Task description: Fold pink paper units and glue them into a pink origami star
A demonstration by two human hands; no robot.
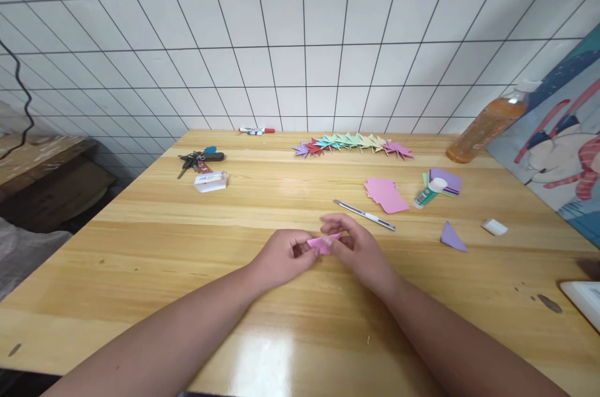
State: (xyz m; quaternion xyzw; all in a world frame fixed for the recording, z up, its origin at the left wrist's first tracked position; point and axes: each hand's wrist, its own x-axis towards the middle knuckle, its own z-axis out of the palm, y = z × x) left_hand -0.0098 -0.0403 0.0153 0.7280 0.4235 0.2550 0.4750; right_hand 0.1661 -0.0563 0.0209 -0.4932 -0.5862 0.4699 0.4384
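Observation:
A small folded piece of pink paper (322, 244) is held between both hands just above the wooden table. My left hand (287, 253) pinches its left end between thumb and fingers. At the other end, my right hand (357, 251) grips the paper with its thumb in front, the index finger arched above. Beyond the hands lies a slim silver craft knife (364, 214). Behind the knife is a loose stack of pink paper squares (386, 194). A glue stick (429, 193) leans on a pile of coloured paper squares (447, 180) to the right.
A row of folded paper pieces (354, 143) lies near the tiled wall, with a marker (256, 130) to its left. Keys (201, 159) and a white box (210, 181) sit at left. At right are a purple paper triangle (452, 237), an eraser (494, 227) and a bottle (487, 125).

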